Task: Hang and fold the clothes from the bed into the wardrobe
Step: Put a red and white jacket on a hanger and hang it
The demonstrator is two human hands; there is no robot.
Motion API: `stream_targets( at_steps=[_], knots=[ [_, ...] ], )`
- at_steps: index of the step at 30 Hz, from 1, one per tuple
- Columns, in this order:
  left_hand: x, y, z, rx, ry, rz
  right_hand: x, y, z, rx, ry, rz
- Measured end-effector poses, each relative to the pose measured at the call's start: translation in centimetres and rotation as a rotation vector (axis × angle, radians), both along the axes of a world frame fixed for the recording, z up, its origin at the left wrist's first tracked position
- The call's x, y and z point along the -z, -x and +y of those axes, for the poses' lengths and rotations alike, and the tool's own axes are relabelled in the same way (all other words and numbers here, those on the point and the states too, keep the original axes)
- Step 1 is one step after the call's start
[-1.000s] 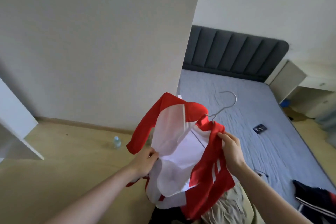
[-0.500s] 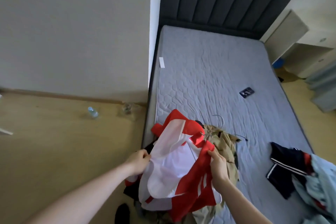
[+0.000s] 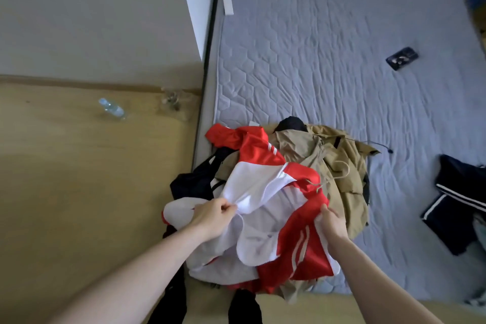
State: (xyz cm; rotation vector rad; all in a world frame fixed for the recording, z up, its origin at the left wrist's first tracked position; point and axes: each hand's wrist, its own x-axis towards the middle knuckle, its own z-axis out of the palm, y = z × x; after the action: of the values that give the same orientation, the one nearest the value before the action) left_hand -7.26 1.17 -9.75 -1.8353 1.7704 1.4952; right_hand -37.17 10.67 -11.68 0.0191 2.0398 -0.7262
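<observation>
A red and white striped jacket (image 3: pixel 263 163) lies spread over the clothes pile at the near left corner of the grey bed (image 3: pixel 328 60). My left hand (image 3: pixel 213 214) pinches its white lining on the left side. My right hand (image 3: pixel 332 225) grips its red edge on the right. A wire hanger (image 3: pixel 332 175) sticks out at the jacket's collar, resting on a khaki jacket (image 3: pixel 339 166) underneath. Dark garments (image 3: pixel 194 181) hang off the bed's edge below the pile.
A navy garment with white stripes (image 3: pixel 457 200) lies at the bed's right side, with a phone (image 3: pixel 401 58) further up the mattress. A water bottle (image 3: pixel 111 108) lies on the wooden floor by the wall. A wall corner (image 3: pixel 194 21) meets the bed's left edge.
The jacket has come down from mid-air onto the pile on the bed, with both hands still holding it. My view has tilted downwards, away from the headboard.
</observation>
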Motion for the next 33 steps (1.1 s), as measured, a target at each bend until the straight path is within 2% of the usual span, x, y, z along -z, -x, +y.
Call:
stream_targets(
  at_steps=[3,5,7,8,11,13,15,23,33],
  knots=[
    [1.7,0.3,0.5,0.068,-0.002,0.005,1.9,0.7,0.7,-0.070,-0.086,0.126],
    [2.0,0.0,0.6,0.106,-0.005,0.024,1.7,-0.3,1.5,-0.088,-0.116,0.314],
    [2.2,-0.7,0.9,0.142,-0.004,0.042,0.7,-2.6,2.3,-0.090,0.057,0.512],
    [2.3,-1.2,1.1,0.167,0.009,0.051,0.0,-4.3,2.6,-0.134,0.174,0.550],
    [2.5,-2.7,1.9,0.235,0.103,0.080,-1.1,-9.5,2.5,-0.421,0.325,0.367],
    [2.6,-3.3,2.4,0.263,0.178,0.105,-0.8,-12.6,2.0,-0.650,0.310,0.262],
    [2.6,-3.6,2.6,0.253,0.241,0.128,-0.2,-14.7,1.1,-0.790,0.293,0.221],
    [3.4,-4.8,2.7,0.156,0.369,0.148,2.2,-16.2,-2.3,-0.958,0.191,0.252],
    [2.8,-5.7,2.7,0.231,0.474,0.152,1.2,-17.0,-3.4,-1.033,0.280,0.292]
  ],
)
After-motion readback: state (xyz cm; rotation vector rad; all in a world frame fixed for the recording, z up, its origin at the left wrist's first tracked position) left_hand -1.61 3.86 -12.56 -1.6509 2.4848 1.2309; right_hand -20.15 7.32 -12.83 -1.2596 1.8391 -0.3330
